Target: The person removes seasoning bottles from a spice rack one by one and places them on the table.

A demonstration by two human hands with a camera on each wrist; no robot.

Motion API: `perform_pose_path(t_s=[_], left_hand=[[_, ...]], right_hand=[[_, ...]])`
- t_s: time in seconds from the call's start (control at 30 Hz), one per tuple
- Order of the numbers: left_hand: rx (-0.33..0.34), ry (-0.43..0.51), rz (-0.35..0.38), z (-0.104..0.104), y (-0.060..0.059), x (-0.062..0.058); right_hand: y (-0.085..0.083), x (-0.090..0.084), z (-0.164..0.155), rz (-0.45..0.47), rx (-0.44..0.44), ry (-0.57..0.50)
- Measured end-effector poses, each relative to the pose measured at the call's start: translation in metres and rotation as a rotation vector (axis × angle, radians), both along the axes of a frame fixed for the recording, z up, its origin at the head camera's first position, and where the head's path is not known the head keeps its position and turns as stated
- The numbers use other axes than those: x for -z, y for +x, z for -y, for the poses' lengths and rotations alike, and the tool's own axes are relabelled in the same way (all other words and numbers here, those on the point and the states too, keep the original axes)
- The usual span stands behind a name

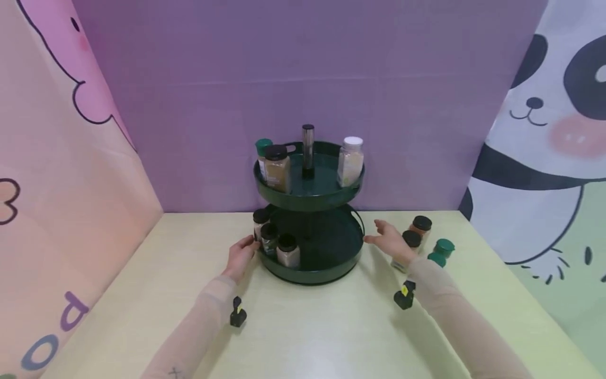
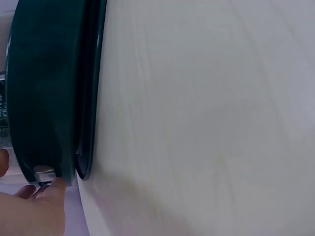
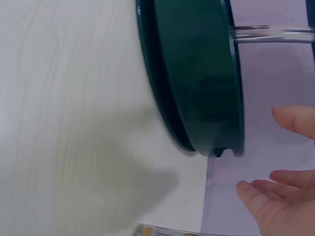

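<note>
2-tier rack (image 1: 310,197): glossy dark-green plastic, shiny metal post (image 1: 308,150); table (image 1: 331,326): smooth pale wood-grain laminate; jars (image 1: 288,250): clear, plastic caps.

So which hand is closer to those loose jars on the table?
The right hand. It hovers open between the green rack and the loose jars, just beside them. The left hand is across the rack, touching its lower rim.

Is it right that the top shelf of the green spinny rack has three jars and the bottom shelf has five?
Not quite. The top tier of the green two-tier rack does hold three spice jars, but the bottom tier holds three as well, not five: they are clustered at its left edge, beside the left hand. The head view shows this. The other jars stand on the table by the right hand.
</note>
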State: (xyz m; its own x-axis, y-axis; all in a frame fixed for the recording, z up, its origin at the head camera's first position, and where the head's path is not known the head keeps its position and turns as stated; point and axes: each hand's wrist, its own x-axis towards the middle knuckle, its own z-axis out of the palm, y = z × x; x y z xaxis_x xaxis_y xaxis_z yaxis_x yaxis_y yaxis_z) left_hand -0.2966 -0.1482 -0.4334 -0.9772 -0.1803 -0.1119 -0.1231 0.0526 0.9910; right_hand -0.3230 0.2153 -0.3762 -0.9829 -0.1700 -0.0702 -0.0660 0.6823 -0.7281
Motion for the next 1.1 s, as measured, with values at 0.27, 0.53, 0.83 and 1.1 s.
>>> perform_pose_path(t_s=[0.27,0.53,0.83,1.1], left_hand=[[0.023,-0.108,-0.009,0.003,0.007,-0.006],[0.063,-0.155,-0.015,0.009,0.015,-0.016],[0.084,-0.187,-0.031,0.016,0.012,-0.022],[0.099,-0.199,-0.062,0.02,0.01,-0.026]], right_hand=[[-0.013,0.021,0.008,0.063,0.025,-0.068],[-0.021,0.039,0.018,0.074,0.012,-0.167],[-0.023,0.045,0.021,0.066,0.016,-0.233],[-0.025,0.055,0.021,0.03,0.032,-0.228]])
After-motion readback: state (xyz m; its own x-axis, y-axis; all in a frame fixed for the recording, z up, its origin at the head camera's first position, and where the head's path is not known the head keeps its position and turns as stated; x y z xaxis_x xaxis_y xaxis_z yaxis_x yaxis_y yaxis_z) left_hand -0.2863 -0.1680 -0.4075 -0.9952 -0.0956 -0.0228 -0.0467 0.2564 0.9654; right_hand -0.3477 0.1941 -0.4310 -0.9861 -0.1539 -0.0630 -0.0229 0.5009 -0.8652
